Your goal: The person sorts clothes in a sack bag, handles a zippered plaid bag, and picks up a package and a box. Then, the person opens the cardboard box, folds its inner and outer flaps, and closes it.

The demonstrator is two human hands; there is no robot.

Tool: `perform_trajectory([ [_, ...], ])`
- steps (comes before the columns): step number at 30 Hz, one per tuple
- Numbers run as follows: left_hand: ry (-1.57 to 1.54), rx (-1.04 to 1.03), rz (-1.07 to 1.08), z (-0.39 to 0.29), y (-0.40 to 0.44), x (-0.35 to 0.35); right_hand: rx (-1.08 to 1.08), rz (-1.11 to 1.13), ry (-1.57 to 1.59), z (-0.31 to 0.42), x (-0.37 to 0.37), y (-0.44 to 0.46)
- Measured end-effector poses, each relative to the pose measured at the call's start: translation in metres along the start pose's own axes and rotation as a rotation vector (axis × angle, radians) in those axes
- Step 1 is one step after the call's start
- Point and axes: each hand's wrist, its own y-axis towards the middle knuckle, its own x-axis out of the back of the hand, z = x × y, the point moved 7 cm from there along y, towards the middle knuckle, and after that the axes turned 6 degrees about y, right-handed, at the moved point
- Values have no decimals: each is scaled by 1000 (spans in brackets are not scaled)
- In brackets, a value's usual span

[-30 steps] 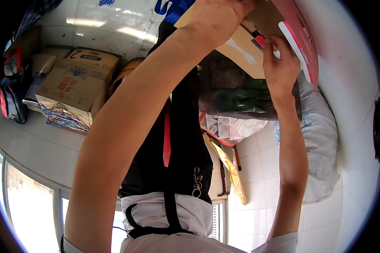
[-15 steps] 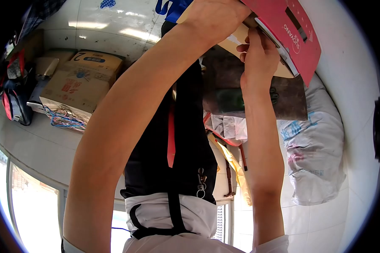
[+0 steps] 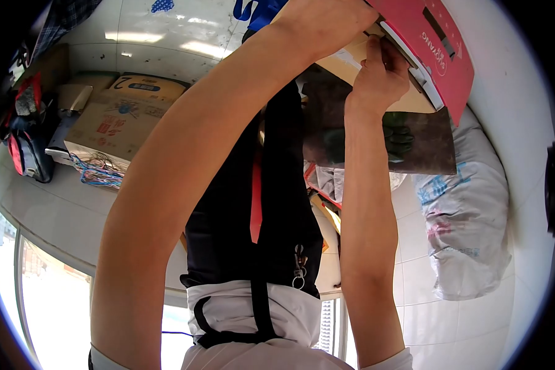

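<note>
A red cardboard box (image 3: 441, 52) with white lettering and a brown inside lies at the upper right, its side tilted up. My left hand (image 3: 345, 21) is at the top edge of the view, closed on the box near its open edge; its fingers are partly hidden. At the box's opening is my right hand (image 3: 381, 74), thumb and fingers curled together beside the white-edged flap. What they pinch is hidden. Under the box is a dark brown surface (image 3: 428, 145) with a dark green glove (image 3: 398, 135) on it.
Cardboard boxes (image 3: 111, 126) with a bundle of wires (image 3: 102, 172) are at the left, beside a dark red-trimmed bag (image 3: 31, 148). A white sack (image 3: 465, 234) lies by the right wall. Blue straps (image 3: 259, 12) show at the top.
The box's red side has swung up and shows its lettering. My right hand has moved left from its earlier place, and its fingers are curled closer together.
</note>
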Motion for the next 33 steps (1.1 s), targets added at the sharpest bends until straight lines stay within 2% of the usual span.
perform_trajectory([
  [5, 130, -36, 11, -5, 1, 9, 100, 54, -151, 2, 4, 1],
  [8, 37, -13, 243, -3, 3, 1, 120, 98, -130, 0, 7, 5],
  [11, 51, -69, 63, -3, 2, 7, 101, 145, -58, -2, 10, 8],
  [14, 20, -29, 119, -4, 1, 9, -53, 187, -44, 2, 18, 10],
  [15, 23, -51, -64, -6, 4, 24, -29, 165, -90, 3, 21, 12],
  [17, 27, -94, -430, -11, 5, 54, 162, 141, -132, 17, 24, 13],
  [18, 3, -115, -420, -11, 11, 58, 260, 128, -149, 26, 25, 13],
  [20, -45, -161, -409, -10, 30, 67, 296, 158, -236, 39, 29, 16],
  [21, -11, -152, -125, -10, 45, 62, 306, 160, -269, 48, 31, 20],
  [24, -60, -130, -184, -6, 70, 83, 401, 156, -384, 88, 31, 33],
  [25, -89, -116, -300, -2, 73, 90, 454, 152, -378, 101, 30, 38],
  [27, -211, -95, -390, 9, 71, 100, 553, 174, -363, 121, 29, 50],
  [31, -265, -156, -471, 14, 4, 100, 502, 226, -379, 136, 26, 76],
  [33, -281, -80, -219, 1, -19, 76, 491, 264, -343, 136, 26, 87],
])
